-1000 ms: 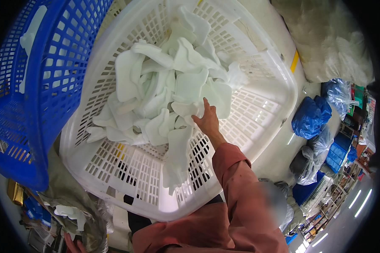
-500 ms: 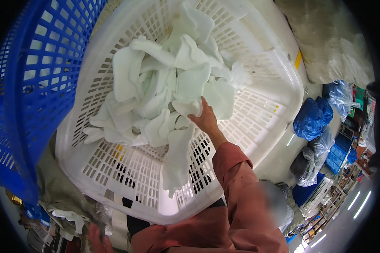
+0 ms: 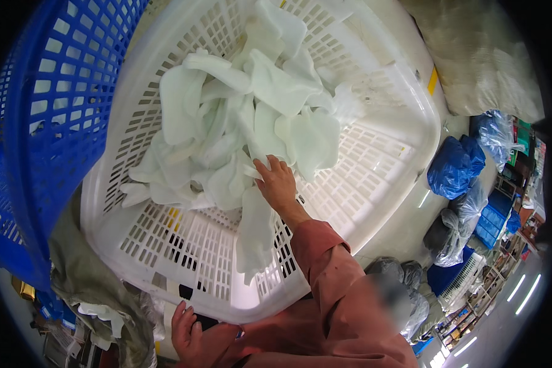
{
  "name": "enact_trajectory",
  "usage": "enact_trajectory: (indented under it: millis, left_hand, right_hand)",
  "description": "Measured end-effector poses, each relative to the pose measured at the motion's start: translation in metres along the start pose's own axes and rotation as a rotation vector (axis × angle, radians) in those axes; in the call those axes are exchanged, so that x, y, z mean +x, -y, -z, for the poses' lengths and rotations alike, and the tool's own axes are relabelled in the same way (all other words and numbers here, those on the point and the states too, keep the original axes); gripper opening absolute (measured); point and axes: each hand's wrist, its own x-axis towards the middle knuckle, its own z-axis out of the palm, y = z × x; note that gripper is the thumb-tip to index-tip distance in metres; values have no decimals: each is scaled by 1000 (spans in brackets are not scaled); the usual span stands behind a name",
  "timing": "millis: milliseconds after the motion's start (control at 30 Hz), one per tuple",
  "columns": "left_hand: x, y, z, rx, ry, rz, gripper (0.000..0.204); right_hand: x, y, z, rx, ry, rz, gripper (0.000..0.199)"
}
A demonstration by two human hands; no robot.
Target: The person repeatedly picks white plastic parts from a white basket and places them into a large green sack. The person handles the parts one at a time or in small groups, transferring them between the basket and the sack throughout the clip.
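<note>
A large white slatted plastic basket (image 3: 398, 156) stands before me, holding a heap of pale, thin, curved pieces (image 3: 227, 129) that look like foam or soft plastic. My right hand (image 3: 278, 187) reaches into the heap near its front. Its thumb and fingers close on the edge of a small whitish piece (image 3: 250, 171), partly hidden by the hand. Just below, one long pale piece (image 3: 254, 236) leans down the basket's near wall. My left hand (image 3: 189, 337) is outside, close to the near rim, with fingers apart and nothing in them.
A tall blue slatted basket (image 3: 24, 153) stands close at the left. Blue plastic bags (image 3: 451, 168) and clear bags (image 3: 454, 236) lie on the floor at the right. A large pale sack (image 3: 478, 61) is at the far right. Greenish cloth (image 3: 86, 257) hangs at the lower left.
My right hand has shifted left and slightly nearer, and a pale piece at the middle of the heap has changed place. My left hand has come up toward the near rim.
</note>
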Motion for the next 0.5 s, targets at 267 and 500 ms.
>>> enact_trajectory:
  millis: [267,500]
  left_hand:
    - [21,-8,-27,-98,73,19,33]
    - [84,-76,-95,-603,333,82,74]
  right_hand:
    - [-29,36,56,-9,-58,55,60]
    - [-98,103,130,167,-104,70,62]
